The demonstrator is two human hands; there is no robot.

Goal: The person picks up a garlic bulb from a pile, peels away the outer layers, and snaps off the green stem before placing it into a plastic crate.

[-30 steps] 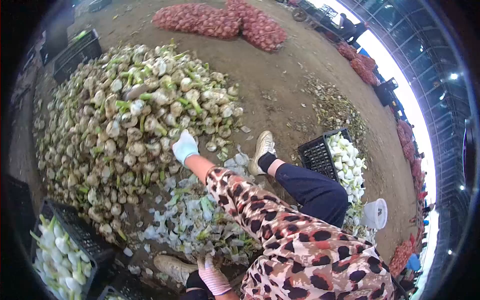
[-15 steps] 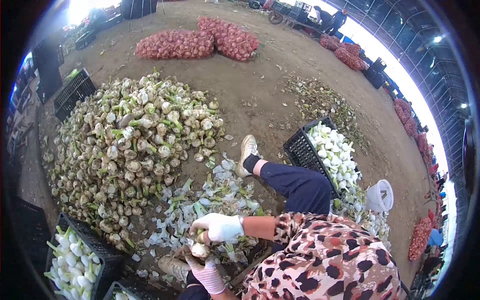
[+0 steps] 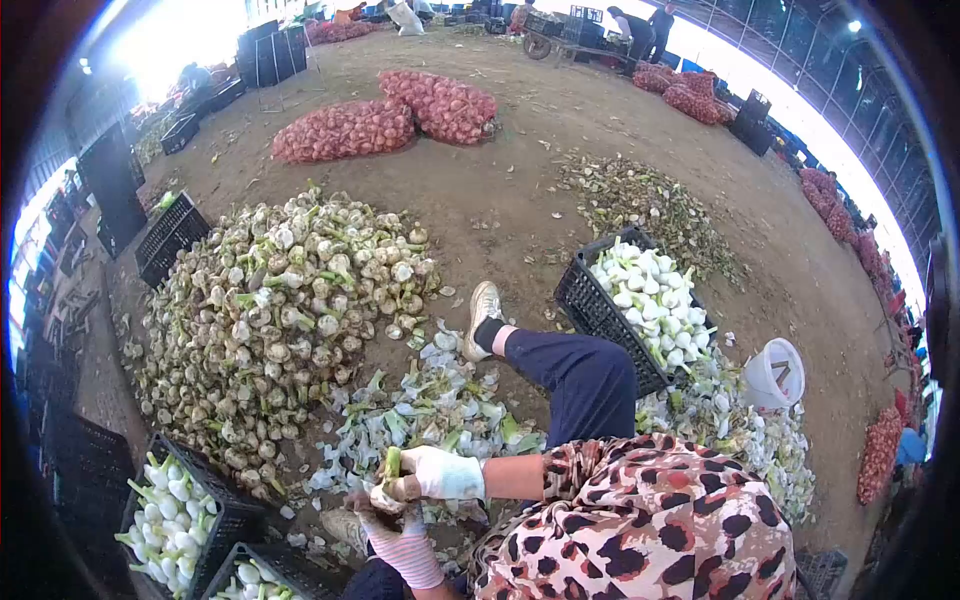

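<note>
Both gloved hands, left [image 3: 385, 520] and right [image 3: 435, 472], closed round one garlic bulb [image 3: 388, 492] at lower centre of the frame, probably light, firm, papery and flaky-skinned, best gripped round the bulb, not the green stalk.

A single garlic bulb [image 3: 386, 492], dirt-streaked and pale with a short green stalk stub pointing upward, sits low in the frame, just below the litter of peeled skins [image 3: 420, 415]. It is gripped from the right by a white-gloved right hand [image 3: 437, 473], while a left hand [image 3: 388, 523] in a pink striped glove cups it from beneath.
</note>
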